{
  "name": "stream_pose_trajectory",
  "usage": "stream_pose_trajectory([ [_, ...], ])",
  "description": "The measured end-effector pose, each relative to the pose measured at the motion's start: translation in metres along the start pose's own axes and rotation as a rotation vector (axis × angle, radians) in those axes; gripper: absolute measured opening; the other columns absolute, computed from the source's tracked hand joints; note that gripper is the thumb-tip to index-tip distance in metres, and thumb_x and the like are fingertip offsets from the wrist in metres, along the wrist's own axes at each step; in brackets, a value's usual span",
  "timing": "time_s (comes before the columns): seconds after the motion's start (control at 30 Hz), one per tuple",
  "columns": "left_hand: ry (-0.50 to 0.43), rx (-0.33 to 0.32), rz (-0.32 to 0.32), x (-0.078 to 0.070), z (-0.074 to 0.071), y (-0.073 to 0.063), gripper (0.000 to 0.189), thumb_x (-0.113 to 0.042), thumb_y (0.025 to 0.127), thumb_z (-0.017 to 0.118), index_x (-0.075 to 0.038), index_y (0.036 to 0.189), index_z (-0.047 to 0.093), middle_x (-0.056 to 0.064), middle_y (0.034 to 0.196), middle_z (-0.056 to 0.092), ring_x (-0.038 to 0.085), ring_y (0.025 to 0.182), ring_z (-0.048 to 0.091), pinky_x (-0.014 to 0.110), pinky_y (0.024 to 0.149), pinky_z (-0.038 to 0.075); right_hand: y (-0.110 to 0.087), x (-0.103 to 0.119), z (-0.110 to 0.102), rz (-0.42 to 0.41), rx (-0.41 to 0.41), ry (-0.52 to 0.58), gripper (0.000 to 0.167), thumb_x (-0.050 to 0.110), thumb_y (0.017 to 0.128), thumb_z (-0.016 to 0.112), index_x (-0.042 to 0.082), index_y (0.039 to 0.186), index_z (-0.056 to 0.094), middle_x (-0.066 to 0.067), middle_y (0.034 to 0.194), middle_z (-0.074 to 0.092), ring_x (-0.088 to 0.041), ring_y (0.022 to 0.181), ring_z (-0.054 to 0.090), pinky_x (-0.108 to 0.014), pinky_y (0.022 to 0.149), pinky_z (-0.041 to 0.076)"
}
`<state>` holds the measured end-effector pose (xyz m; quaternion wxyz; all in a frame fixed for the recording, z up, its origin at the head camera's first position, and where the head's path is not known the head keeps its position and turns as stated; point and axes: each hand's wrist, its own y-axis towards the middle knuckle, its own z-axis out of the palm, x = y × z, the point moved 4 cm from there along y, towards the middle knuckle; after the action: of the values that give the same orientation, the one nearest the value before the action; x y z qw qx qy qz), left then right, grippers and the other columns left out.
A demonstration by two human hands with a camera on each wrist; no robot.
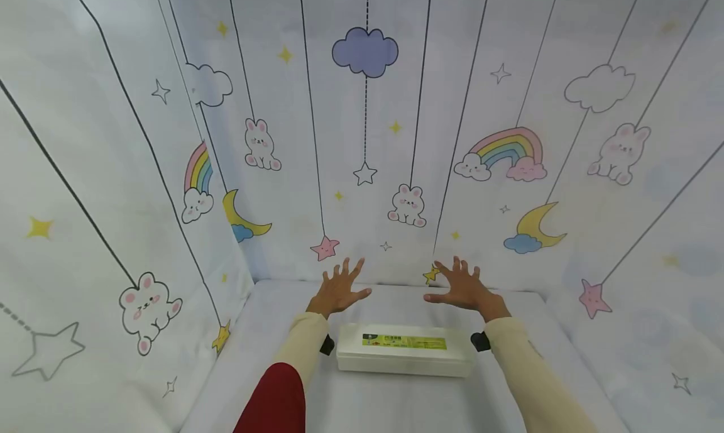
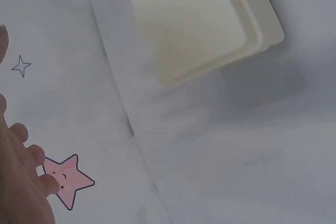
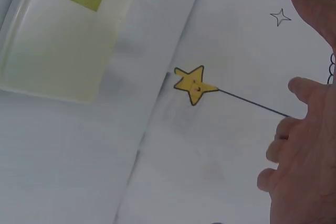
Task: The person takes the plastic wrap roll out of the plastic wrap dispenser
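Observation:
A long cream-white plastic box [image 1: 404, 361] lies on the white tabletop, its lid down and a yellow-green label [image 1: 404, 341] along the top. Beyond its left end, my left hand [image 1: 337, 290] is held in the air with fingers spread and nothing in it. My right hand [image 1: 465, 287] mirrors it beyond the right end, also spread and holding nothing. Neither hand touches the box. In the left wrist view one end of the box [image 2: 199, 30] shows beside the left hand [image 2: 21, 177]; the right wrist view has the other end [image 3: 58, 51] and the right hand [image 3: 307, 145].
The white table [image 1: 271, 357] meets a pale back wall [image 1: 362, 251] printed with clouds, rabbits, stars and rainbows. Similar printed walls stand at the left [image 1: 85, 251] and right [image 1: 650, 244]. A black wrist strap piece [image 1: 480, 341] sits by the right sleeve.

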<state>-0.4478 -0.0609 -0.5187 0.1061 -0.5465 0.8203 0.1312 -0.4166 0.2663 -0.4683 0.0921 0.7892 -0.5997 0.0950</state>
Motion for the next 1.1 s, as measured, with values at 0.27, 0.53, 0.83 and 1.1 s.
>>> stream_pose_trajectory([
  [0.27, -0.239, 0.057, -0.011, 0.0, 0.0, -0.024, 0.089, -0.054, 0.107, 0.059, -0.021, 0.177, 0.015, 0.031, 0.18, 0.02, 0.059, 0.164, 0.023, 0.079, 0.132, 0.019, -0.002, 0.008, 0.015, -0.052, 0.075, 0.033, 0.112, 0.064, 0.082, 0.089, 0.004, 0.166, 0.045, -0.047, 0.169, 0.027, -0.07, 0.156, 0.026, -0.087, 0.123, 0.027],
  [0.53, -0.35, 0.071, -0.063, 0.018, 0.024, -0.044, 0.092, -0.056, 0.104, 0.065, -0.013, 0.175, 0.025, 0.026, 0.178, 0.031, 0.053, 0.163, 0.031, 0.078, 0.13, 0.028, -0.01, 0.012, 0.045, -0.118, 0.144, 0.096, 0.11, 0.056, 0.08, 0.094, 0.005, 0.165, 0.046, -0.04, 0.17, 0.034, -0.066, 0.157, 0.031, -0.086, 0.117, 0.037],
  [0.83, -0.459, 0.063, -0.072, 0.041, 0.045, -0.063, 0.105, -0.057, 0.091, 0.083, 0.005, 0.165, 0.041, 0.03, 0.162, 0.054, 0.047, 0.149, 0.056, 0.066, 0.122, 0.048, -0.019, 0.019, 0.069, -0.207, 0.198, 0.133, 0.113, 0.052, 0.077, 0.097, 0.0, 0.164, 0.046, -0.035, 0.169, 0.041, -0.063, 0.155, 0.037, -0.083, 0.122, 0.034],
  [1.1, -0.596, 0.099, -0.02, 0.053, 0.061, -0.082, 0.113, -0.034, 0.08, 0.1, 0.009, 0.164, 0.037, 0.032, 0.169, 0.043, 0.055, 0.151, 0.05, 0.066, 0.121, 0.049, -0.03, 0.033, 0.085, -0.234, 0.218, 0.139, 0.116, 0.049, 0.073, 0.1, -0.004, 0.162, 0.046, -0.031, 0.167, 0.047, -0.06, 0.152, 0.044, -0.079, 0.122, 0.039],
])
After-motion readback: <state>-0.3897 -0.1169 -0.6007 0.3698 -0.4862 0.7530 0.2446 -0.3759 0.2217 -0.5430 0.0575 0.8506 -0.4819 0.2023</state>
